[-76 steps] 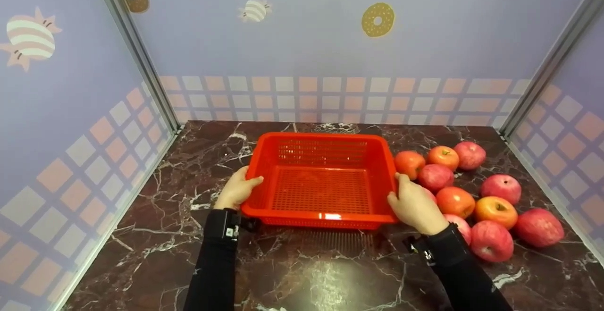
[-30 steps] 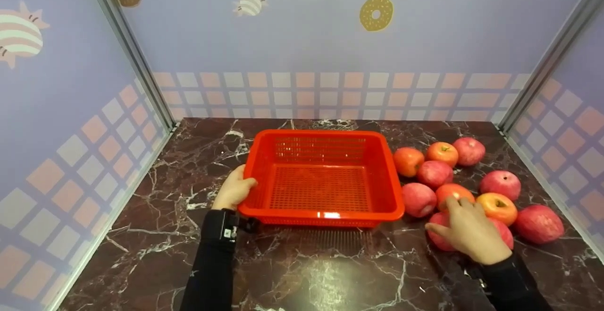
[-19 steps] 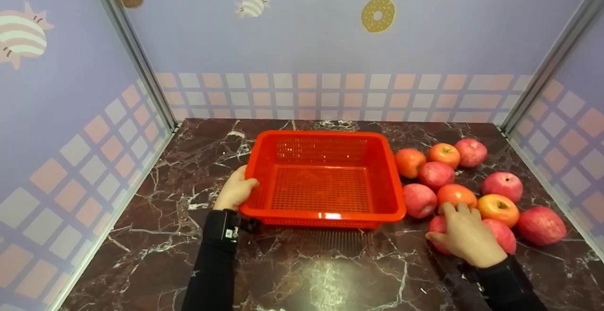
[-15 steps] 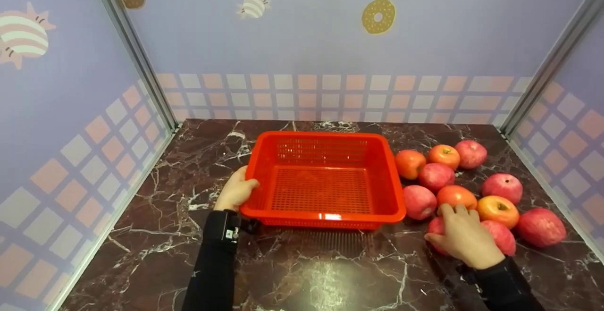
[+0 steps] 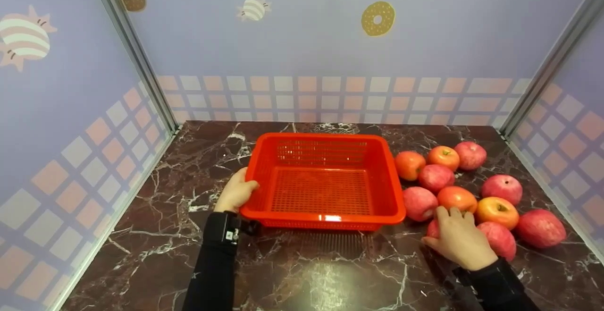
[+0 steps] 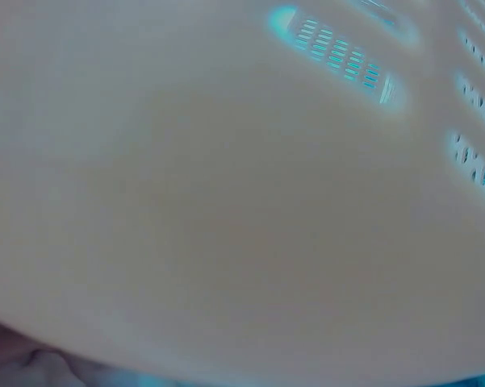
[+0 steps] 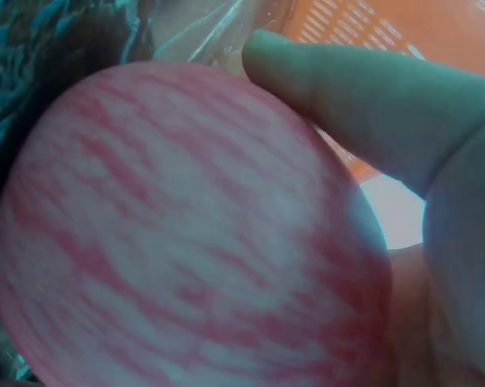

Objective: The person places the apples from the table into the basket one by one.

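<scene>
A red slotted plastic basket (image 5: 321, 190) with nothing in it stands mid-table. My left hand (image 5: 237, 190) holds its left rim, thumb over the edge. In the left wrist view the basket wall (image 6: 226, 218) fills nearly everything, its colour washed out. To the right of the basket, my right hand (image 5: 462, 240) grips a streaked red apple (image 7: 186, 234), fingers over the top and thumb along its left side. Most of that apple is under the hand in the head view. Another red apple (image 5: 498, 240) lies just right of the hand, and an orange-red apple (image 5: 457, 199) is just beyond the fingertips.
Several more apples crowd the right of the table, among them a pink-red apple (image 5: 419, 203) close to the basket and a yellow-orange apple (image 5: 497, 213). The dark marbled tabletop (image 5: 155, 235) is bounded by patterned panels (image 5: 302, 42) at the back and sides.
My right hand has let go of the basket's right rim and moved right onto the apple. Lately hand and apple have shifted slightly left. The left hand keeps its hold on the basket.
</scene>
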Demonstrator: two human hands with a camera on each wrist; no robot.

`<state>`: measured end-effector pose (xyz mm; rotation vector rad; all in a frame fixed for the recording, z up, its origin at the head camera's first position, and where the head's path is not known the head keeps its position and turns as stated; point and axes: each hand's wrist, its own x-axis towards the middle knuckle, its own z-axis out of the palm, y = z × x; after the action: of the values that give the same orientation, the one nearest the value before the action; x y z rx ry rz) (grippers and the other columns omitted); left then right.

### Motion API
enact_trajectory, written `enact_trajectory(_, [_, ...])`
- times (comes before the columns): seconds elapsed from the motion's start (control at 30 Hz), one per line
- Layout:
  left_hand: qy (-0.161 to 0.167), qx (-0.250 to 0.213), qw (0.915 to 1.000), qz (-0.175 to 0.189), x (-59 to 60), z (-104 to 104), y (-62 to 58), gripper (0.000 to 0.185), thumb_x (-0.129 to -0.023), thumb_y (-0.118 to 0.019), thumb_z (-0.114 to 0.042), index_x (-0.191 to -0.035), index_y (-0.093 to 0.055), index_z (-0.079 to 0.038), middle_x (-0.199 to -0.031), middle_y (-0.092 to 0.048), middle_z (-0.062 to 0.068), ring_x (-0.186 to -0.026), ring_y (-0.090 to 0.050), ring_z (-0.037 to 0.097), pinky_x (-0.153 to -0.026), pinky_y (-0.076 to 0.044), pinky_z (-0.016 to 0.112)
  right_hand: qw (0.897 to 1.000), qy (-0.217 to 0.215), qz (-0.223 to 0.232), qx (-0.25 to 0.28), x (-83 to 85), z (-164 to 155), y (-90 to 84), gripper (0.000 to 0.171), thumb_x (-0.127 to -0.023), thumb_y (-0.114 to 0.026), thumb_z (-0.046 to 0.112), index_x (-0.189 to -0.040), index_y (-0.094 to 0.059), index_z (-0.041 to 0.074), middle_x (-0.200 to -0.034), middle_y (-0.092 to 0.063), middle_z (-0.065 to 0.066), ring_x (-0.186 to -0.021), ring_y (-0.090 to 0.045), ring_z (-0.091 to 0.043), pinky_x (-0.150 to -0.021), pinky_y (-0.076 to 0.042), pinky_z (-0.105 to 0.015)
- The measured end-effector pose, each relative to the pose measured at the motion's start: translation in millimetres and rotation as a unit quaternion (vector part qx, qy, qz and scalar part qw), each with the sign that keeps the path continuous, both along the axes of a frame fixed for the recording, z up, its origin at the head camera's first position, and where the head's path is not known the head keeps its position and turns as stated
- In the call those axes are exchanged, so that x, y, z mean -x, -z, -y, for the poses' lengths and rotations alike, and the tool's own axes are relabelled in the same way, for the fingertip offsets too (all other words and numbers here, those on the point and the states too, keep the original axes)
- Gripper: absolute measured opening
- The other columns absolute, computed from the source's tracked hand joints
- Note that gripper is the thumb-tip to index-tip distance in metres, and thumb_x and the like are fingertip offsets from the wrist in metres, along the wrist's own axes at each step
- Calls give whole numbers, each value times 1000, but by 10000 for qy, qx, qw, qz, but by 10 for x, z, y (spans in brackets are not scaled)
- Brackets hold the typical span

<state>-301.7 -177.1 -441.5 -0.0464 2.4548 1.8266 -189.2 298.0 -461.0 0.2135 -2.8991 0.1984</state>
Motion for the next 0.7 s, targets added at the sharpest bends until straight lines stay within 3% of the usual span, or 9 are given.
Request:
enact_trajectory(0.17, [-10,-55,10000,-22,1,-11,1,50,-86,-49,3,-135,-50,6,-124,-62,28,-99,-66,30,-80,-57,37,9997,-14,229,83,6,13,21,62,-68,-91,38,-99,-54,-1,-88,-55,-22,-84,-54,-49,-63,-51,-60])
enact_trajectory(0.7, [37,44,10000,-79,-30,-12,-24,50,-87,-49,3,-136,-50,7,-125,-61,29,-101,-66,32,-81,-57,37,9993,-53,290,237,39,-18,33,58,-69,-89,34,-101,-57,-1,-91,-56,-21,-84,-54,-49,-66,-51,-58])
